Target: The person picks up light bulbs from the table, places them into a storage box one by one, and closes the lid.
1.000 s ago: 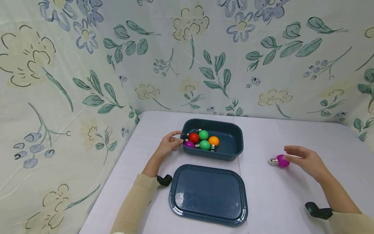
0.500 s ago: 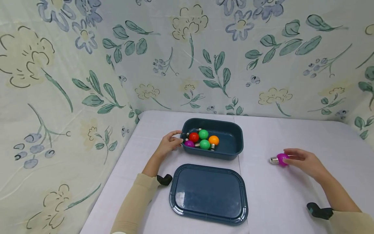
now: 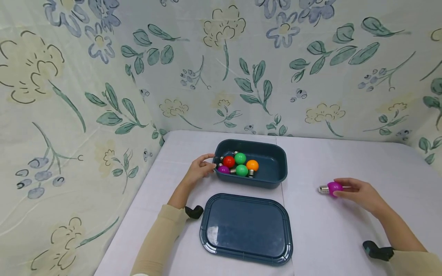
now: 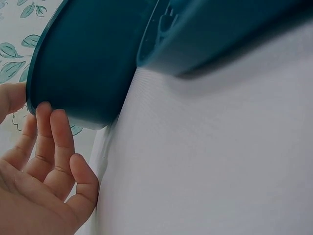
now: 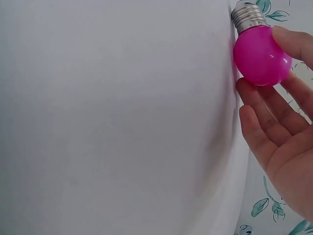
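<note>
Magenta bulb [image 3: 334, 188] is being pinched between the thumb and fingers of the right hand [image 3: 361, 194], its metal base [image 3: 323, 189] pointing toward the left hand [image 3: 198, 168], whose loosely extended fingers are touching the nearest end of a dark box [image 3: 271, 163] holding colored bulbs [image 3: 241, 170].

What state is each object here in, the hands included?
Box: open, part-filled
Lid: off, lying nearer the person than the box
Red bulb: in the box
Far green bulb: in the box
Near green bulb: in the box
Orange bulb: in the box
Purple bulb: in the box
Magenta bulb: outside the box, pinched
Left hand: touching the box's left end
Right hand: pinching the magenta bulb
</note>
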Motion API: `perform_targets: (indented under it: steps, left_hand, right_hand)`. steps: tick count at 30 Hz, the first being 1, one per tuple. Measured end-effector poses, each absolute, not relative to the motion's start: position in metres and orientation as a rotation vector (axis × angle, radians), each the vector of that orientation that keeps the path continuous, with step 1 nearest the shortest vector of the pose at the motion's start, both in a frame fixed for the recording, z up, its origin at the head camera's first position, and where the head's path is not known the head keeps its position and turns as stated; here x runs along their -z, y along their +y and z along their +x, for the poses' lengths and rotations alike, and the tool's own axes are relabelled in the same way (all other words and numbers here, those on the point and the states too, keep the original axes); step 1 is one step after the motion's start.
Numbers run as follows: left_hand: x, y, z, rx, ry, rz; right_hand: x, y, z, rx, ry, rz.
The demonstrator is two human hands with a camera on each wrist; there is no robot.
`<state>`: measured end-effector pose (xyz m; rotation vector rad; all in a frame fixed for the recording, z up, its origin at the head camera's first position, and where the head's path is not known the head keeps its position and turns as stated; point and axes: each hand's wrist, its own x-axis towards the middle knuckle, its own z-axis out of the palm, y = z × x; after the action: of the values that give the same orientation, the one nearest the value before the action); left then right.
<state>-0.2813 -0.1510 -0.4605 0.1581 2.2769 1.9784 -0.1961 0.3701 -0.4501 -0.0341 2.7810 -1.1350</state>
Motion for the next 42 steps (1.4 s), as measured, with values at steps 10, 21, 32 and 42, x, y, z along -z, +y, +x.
perform_targets:
  steps: [10, 21, 32, 42]
  left_hand:
    - [0.457, -0.155, -0.281, -1.978, 2.207, 0.15]
    - [0.429, -0.15, -0.263, -1.955, 2.216, 0.186]
    - [0.432, -0.151, -0.266, -1.961, 2.203, 0.167]
    - [0.431, -0.15, -0.268, -1.949, 2.217, 0.169]
  right_hand:
    - [0.451, 0.37, -0.199, 1.151, 2.803, -0.032]
    - [0.437, 0.349, -0.198, 1.225, 2.923, -0.057]
    - [0.422, 0.322, -0.201, 1.336, 2.919, -0.078]
    - [0.417, 0.299, -0.206, 1.432, 2.905, -0.154]
